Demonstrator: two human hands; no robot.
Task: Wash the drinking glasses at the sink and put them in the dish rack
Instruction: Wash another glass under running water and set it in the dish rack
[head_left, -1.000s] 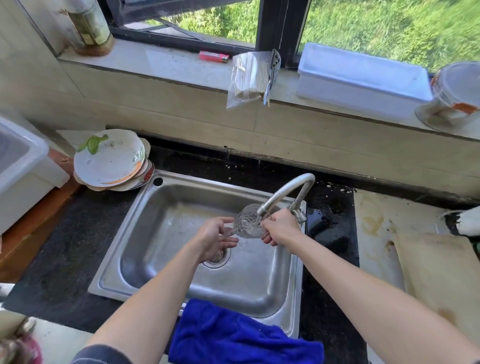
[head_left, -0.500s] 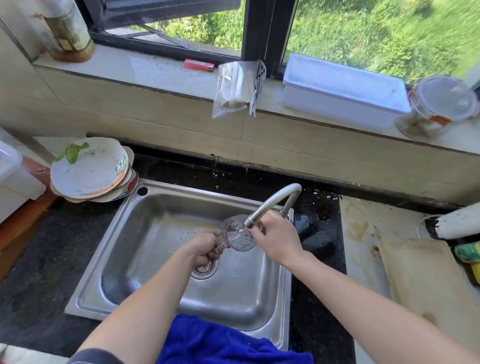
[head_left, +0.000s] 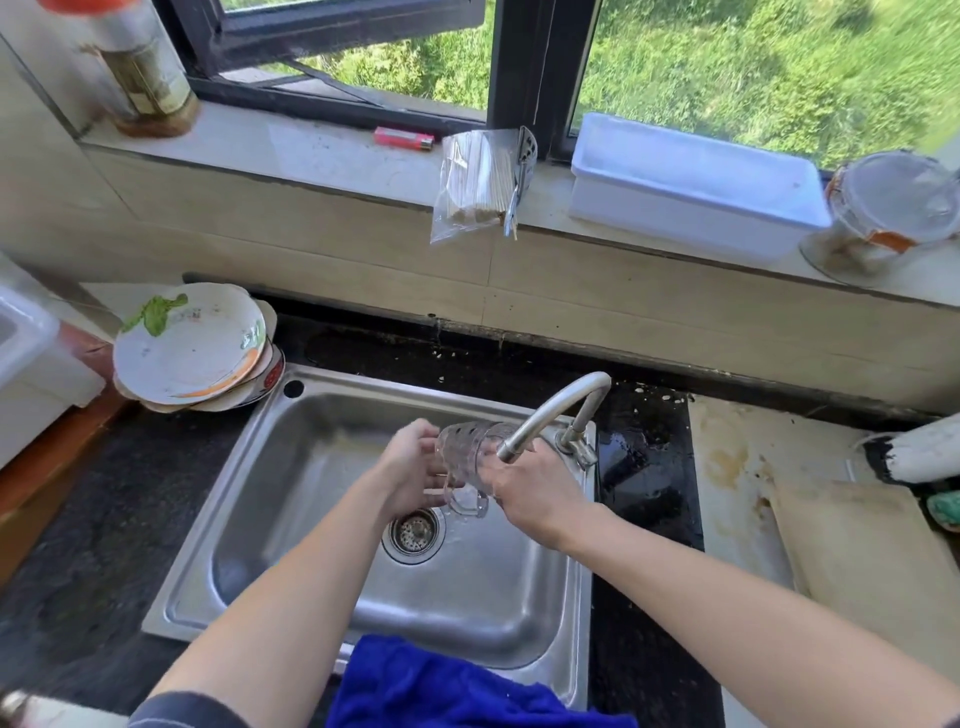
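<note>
A clear patterned drinking glass (head_left: 464, 451) with a handle lies on its side over the steel sink (head_left: 249, 519), just below the tip of the curved tap spout (head_left: 550, 410). My left hand (head_left: 413, 470) holds one end of it, thumb on top and fingers underneath. My right hand (head_left: 537, 491) grips the other end from the right, its back turned to the camera. The handle hangs down between my hands, above the drain strainer (head_left: 413, 532). I cannot tell whether water is running.
A blue cloth (head_left: 441, 686) drapes over the sink's near rim. Dirty plates (head_left: 192, 348) are stacked at the back left. A wooden board (head_left: 872, 571) lies on the right counter. On the sill stand a white tub (head_left: 691, 192), a bag of chopsticks (head_left: 478, 182) and a jar (head_left: 893, 208).
The glass has turned from facing me mouth-on to lying sideways under the spout. My left hand has closed in on it and taken hold of its end.
</note>
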